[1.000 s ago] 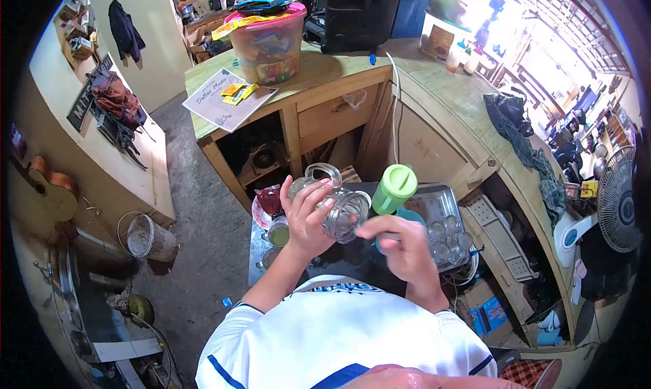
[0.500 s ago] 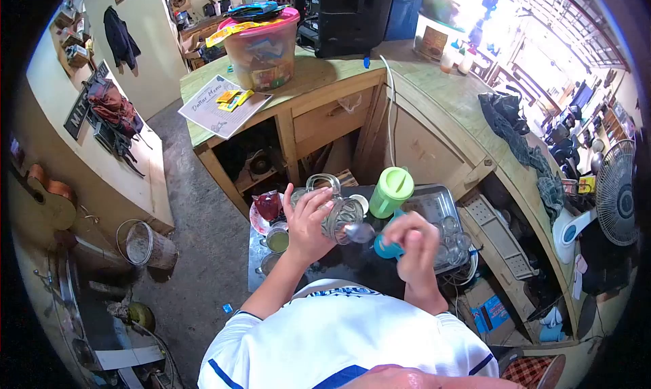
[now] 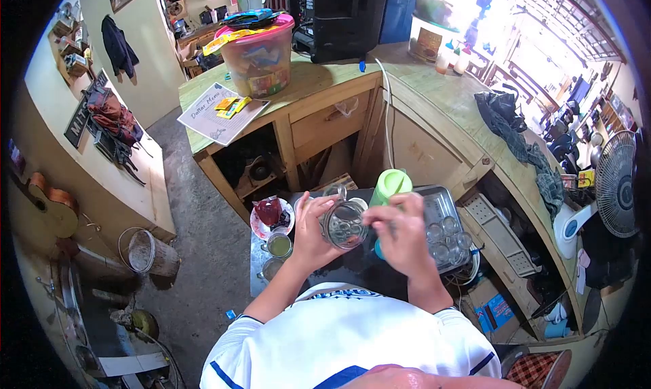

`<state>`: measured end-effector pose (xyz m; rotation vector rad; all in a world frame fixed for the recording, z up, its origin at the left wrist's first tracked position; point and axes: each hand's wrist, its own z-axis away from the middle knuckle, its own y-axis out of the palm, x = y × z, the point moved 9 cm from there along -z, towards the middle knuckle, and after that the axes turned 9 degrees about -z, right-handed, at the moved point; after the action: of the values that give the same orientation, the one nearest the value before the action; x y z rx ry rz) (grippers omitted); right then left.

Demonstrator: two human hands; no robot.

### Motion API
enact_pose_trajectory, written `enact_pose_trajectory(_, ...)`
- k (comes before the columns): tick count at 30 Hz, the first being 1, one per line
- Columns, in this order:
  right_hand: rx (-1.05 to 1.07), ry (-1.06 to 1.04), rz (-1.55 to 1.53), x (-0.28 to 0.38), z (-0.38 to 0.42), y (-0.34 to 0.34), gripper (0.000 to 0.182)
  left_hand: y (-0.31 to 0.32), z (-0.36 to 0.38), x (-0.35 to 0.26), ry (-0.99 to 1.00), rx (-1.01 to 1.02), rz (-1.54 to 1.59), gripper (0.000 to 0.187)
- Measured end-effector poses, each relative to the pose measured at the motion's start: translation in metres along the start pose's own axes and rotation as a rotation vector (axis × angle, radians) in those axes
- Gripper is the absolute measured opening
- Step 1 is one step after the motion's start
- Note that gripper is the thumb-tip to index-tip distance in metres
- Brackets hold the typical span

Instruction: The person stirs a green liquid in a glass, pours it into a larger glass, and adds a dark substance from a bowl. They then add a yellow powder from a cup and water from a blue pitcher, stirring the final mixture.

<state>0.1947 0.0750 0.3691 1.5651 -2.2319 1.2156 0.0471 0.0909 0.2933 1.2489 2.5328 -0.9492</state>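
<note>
My left hand (image 3: pixel 313 238) is wrapped round a clear glass mug (image 3: pixel 346 226), tilted so that its open mouth faces me. At the mug's rim, the fingers of my right hand (image 3: pixel 401 234) are pinched together on a spoon, which the hand and the glass largely hide. A light green lidded pitcher (image 3: pixel 392 183) stands just behind my right hand. Part of a teal object (image 3: pixel 378 250) shows below that hand. Left of the mug are a glass of greenish liquid (image 3: pixel 279 244) and a plate (image 3: pixel 257 227) with a dark red packet (image 3: pixel 268 211) on it.
A metal tray (image 3: pixel 434 200) with several upturned glasses (image 3: pixel 447 236) lies to the right on the dark low table. Behind it runs a wooden counter (image 3: pixel 319 84) bearing a tub of sachets (image 3: pixel 258 63) and a menu sheet (image 3: pixel 207 114). A fan (image 3: pixel 614 185) stands far right.
My right hand has moved left and up, bringing the spoon from beside the mug to its mouth. The mug has tipped more toward me in my left hand.
</note>
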Motion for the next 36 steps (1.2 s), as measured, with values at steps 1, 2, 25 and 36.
enact_pose_trajectory(1,-0.055,-0.024,-0.010,0.004,-0.002,-0.014,0.012,0.003,0.001,0.004,-0.051,0.041,0.095,0.081)
enact_pose_trajectory(2,-0.109,-0.046,-0.021,0.006,-0.003,-0.023,0.011,0.007,0.002,0.008,-0.103,0.084,0.191,0.082)
enact_pose_trajectory(25,0.184,-0.053,-0.464,-0.010,-0.024,-0.002,0.022,0.045,0.027,0.001,-0.415,0.524,1.141,0.096)
enact_pose_trajectory(36,-0.017,-0.140,-0.323,0.003,-0.022,-0.028,0.012,0.050,0.030,0.006,-0.465,0.515,1.170,0.094)
